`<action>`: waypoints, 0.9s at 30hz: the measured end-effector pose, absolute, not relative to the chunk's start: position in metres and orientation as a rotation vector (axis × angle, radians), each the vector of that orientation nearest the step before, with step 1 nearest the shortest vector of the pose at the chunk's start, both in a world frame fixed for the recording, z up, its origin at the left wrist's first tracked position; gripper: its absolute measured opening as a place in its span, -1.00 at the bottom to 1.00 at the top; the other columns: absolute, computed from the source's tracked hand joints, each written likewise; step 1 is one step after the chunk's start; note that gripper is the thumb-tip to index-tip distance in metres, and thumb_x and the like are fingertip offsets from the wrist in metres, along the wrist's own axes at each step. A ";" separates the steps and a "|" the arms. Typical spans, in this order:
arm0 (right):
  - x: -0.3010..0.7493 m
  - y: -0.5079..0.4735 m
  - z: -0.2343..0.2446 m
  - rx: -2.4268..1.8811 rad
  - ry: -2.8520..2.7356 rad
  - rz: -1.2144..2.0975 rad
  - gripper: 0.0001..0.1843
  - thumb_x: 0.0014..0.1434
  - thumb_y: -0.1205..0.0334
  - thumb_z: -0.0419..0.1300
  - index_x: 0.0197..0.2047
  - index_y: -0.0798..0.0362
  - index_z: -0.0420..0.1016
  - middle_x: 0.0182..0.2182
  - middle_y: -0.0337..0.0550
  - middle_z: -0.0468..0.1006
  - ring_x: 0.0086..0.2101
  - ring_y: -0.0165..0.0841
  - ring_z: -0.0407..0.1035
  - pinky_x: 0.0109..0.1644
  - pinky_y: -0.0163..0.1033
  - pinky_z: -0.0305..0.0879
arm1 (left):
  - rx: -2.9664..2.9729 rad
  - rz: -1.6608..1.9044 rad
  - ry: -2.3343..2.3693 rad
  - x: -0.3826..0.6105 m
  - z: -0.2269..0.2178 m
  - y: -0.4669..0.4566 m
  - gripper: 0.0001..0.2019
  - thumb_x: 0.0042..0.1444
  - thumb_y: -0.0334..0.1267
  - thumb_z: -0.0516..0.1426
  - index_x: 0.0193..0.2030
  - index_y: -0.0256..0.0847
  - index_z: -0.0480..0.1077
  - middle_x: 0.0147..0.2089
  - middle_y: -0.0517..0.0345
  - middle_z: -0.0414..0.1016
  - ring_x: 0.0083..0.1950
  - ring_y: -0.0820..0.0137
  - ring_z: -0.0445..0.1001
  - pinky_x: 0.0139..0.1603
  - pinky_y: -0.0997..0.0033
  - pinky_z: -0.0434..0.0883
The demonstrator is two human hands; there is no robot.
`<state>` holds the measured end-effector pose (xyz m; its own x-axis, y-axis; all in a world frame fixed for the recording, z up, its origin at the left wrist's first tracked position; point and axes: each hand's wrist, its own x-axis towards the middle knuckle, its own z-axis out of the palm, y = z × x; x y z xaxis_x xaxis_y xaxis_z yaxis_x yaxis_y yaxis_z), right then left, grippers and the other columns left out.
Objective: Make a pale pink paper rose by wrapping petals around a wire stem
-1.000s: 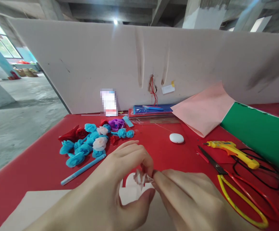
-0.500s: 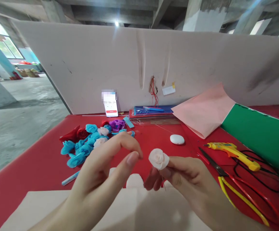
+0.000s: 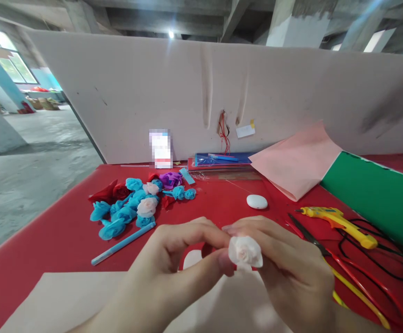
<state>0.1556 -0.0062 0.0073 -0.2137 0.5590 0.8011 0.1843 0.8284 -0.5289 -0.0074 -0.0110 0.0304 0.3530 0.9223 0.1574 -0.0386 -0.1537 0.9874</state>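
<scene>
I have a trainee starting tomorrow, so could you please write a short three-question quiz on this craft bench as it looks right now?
1. True or false: both hands touch the pale paper rose.
2. Which tool lies beside the yellow glue gun? A) scissors B) hammer C) stapler
3. What colour are most of the paper flowers heaped on the red table?

Key: 1 true, left hand and right hand both pinch it. 2 A, the scissors. 3 blue.

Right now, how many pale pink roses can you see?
3: one rose held between both hands, two in the pile, front and back. More may be hidden.
</scene>
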 end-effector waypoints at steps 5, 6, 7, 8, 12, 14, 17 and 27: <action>0.161 -0.004 0.005 -0.488 -1.842 0.129 -0.80 0.10 0.59 0.14 -0.20 0.28 0.51 -0.31 -0.05 0.60 -0.24 -0.46 0.47 -0.08 -0.50 0.40 | 1.019 0.964 0.639 -0.003 0.017 -0.014 -0.94 0.02 -0.30 0.26 -0.46 -0.12 0.54 -0.46 0.32 0.49 -0.36 0.56 0.40 -0.28 0.69 0.35; 0.161 -0.003 0.004 -0.489 -1.846 0.112 -0.80 0.11 0.58 0.14 -0.20 0.28 0.51 -0.31 -0.06 0.60 -0.24 -0.46 0.47 -0.08 -0.51 0.40 | 0.964 0.956 0.614 -0.003 0.016 -0.014 -0.94 0.00 -0.29 0.28 -0.46 -0.13 0.54 -0.45 0.32 0.49 -0.36 0.56 0.40 -0.28 0.68 0.34; 0.161 -0.003 0.003 -0.490 -1.848 0.106 -0.81 0.11 0.58 0.14 -0.21 0.28 0.51 -0.31 -0.06 0.60 -0.24 -0.47 0.47 -0.09 -0.52 0.40 | 0.923 0.950 0.594 -0.002 0.014 -0.014 -0.94 0.00 -0.29 0.28 -0.46 -0.14 0.54 -0.45 0.32 0.49 -0.35 0.56 0.39 -0.27 0.68 0.34; 0.161 -0.002 0.003 -0.492 -1.847 0.103 -0.81 0.12 0.57 0.13 -0.21 0.28 0.51 -0.32 -0.06 0.61 -0.25 -0.47 0.47 -0.10 -0.52 0.40 | 0.902 0.946 0.571 -0.002 0.013 -0.014 -0.94 0.01 -0.28 0.28 -0.46 -0.14 0.53 -0.44 0.32 0.49 -0.34 0.57 0.39 -0.27 0.68 0.33; 0.159 -0.003 0.004 -0.517 -1.826 0.071 -0.81 0.15 0.54 0.11 -0.22 0.24 0.52 -0.34 -0.09 0.62 -0.29 -0.45 0.50 -0.17 -0.49 0.45 | 0.867 0.927 0.537 -0.001 0.010 -0.014 -0.95 0.01 -0.29 0.27 -0.45 -0.15 0.52 -0.42 0.30 0.45 -0.31 0.53 0.36 -0.22 0.62 0.32; 0.159 -0.004 0.005 -0.549 -1.828 0.041 -0.79 0.14 0.54 0.12 -0.20 0.20 0.52 -0.34 -0.11 0.63 -0.31 -0.43 0.52 -0.20 -0.46 0.49 | 0.848 0.927 0.538 0.000 0.009 -0.015 -0.94 0.00 -0.28 0.27 -0.45 -0.16 0.51 -0.43 0.28 0.43 -0.31 0.52 0.34 -0.22 0.60 0.31; 0.160 -0.007 0.007 -0.601 -1.847 0.024 -0.76 0.11 0.57 0.12 -0.19 0.16 0.52 -0.34 -0.15 0.64 -0.32 -0.43 0.54 -0.21 -0.46 0.50 | 0.824 0.943 0.550 0.002 0.009 -0.016 -0.92 -0.02 -0.25 0.28 -0.46 -0.17 0.50 -0.43 0.27 0.41 -0.33 0.51 0.31 -0.23 0.57 0.29; 0.160 -0.007 0.005 -0.638 -1.856 0.071 -0.81 0.15 0.50 0.12 -0.22 0.19 0.53 -0.38 -0.12 0.64 -0.35 -0.43 0.55 -0.24 -0.50 0.48 | 0.877 0.989 0.549 0.006 0.004 -0.020 -0.84 0.01 -0.14 0.25 -0.45 -0.15 0.44 -0.42 0.23 0.31 -0.29 0.43 0.27 -0.19 0.47 0.28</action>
<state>0.1599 -0.0068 0.0050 -0.2370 0.4581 0.8567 0.3917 0.8521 -0.3472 0.0062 -0.0196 0.0041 0.4621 0.8867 -0.0151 -0.4821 0.2655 0.8349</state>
